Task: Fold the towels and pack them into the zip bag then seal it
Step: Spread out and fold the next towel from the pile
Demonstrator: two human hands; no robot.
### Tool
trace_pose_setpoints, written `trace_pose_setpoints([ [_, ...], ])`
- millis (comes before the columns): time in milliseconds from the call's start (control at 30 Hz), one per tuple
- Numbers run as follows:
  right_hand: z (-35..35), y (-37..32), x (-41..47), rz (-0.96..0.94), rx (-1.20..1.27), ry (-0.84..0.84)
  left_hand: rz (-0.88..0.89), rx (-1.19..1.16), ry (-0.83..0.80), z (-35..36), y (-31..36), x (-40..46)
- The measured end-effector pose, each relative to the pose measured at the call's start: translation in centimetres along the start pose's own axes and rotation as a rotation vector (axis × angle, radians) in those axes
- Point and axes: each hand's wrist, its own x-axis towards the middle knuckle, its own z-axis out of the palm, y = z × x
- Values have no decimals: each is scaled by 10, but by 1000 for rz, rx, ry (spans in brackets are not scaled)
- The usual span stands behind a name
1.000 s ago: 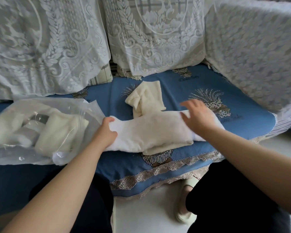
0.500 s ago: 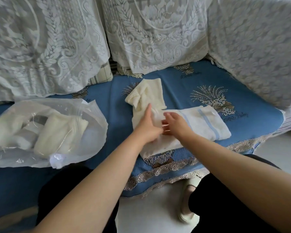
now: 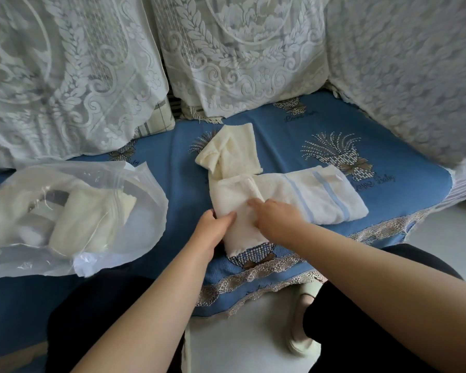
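While the left hand (image 3: 215,224) grips the towel (image 3: 285,200) edge, the right hand (image 3: 276,220) presses it flat for folding; bag (image 3: 135,238) waits at 9 o'clock.

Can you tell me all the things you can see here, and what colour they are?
striped towel: one, white with blue stripes, on the sofa, under both hands
cream towel: one, folded, behind the striped towel
zip bag: one, clear, left on the sofa, open, pale towels inside
sofa cover: one, blue, lace-edged
lace covers: white, over the back cushions
shoe: one, cream, on the floor
hands: left grips the striped towel's left end; right rests on it
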Motion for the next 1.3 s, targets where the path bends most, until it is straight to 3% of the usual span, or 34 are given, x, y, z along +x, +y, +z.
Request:
trace_pose_setpoints([
  [133, -13, 5, -2, 32, -51, -36, 206, 234, 78, 3, 20, -4],
  [200, -20, 10, 0, -42, 42, 49, 288, 179, 55, 15, 41, -14],
  [267, -32, 22, 3, 23, 369, 103, 319, 5, -69, 33, 59, -23],
  [367, -57, 59, 3, 308, 1060, -28, 346, -213, -289, 64, 77, -32],
  [467, -75, 102, 3, 390, 1323, -172, 331, -169, -369, 90, 76, -33],
  [567, -71, 116, 8, 391, 1235, -229, 344, -153, -381, 105, 63, -27],
  [667, -54, 111, 18, 475, 963, -148, 446, -105, -27, 103, 49, -12],
  [733, -50, 104, 21, 520, 876, -99, 306, -205, 40, 99, 43, -6],
  [800, -51, 95, 21, 463, 1049, -65, 38, -375, -121, 94, 42, -7],
  [867, -53, 82, 17, 303, 1383, -44, -105, -497, -309, 81, 45, -9],
  [967, -56, 58, 12, 94, 1695, -99, -46, -691, -537, 46, 45, -4],
  [1033, -52, 41, 13, 146, 1472, -66, -1, -713, -494, 27, 43, -2],
  [1100, -43, 26, 14, 271, 836, 25, -27, -616, -292, 16, 33, -1],
  [1167, -34, 9, 11, 209, 355, 220, -39, -500, -85, 8, 20, 0],
  [1233, -25, -9, 8, 88, 323, 290, 8, -374, 44, 3, 8, 3],
  [1300, -19, -25, 6, 83, 527, 134, 66, -291, 73, 2, 5, 1],
])
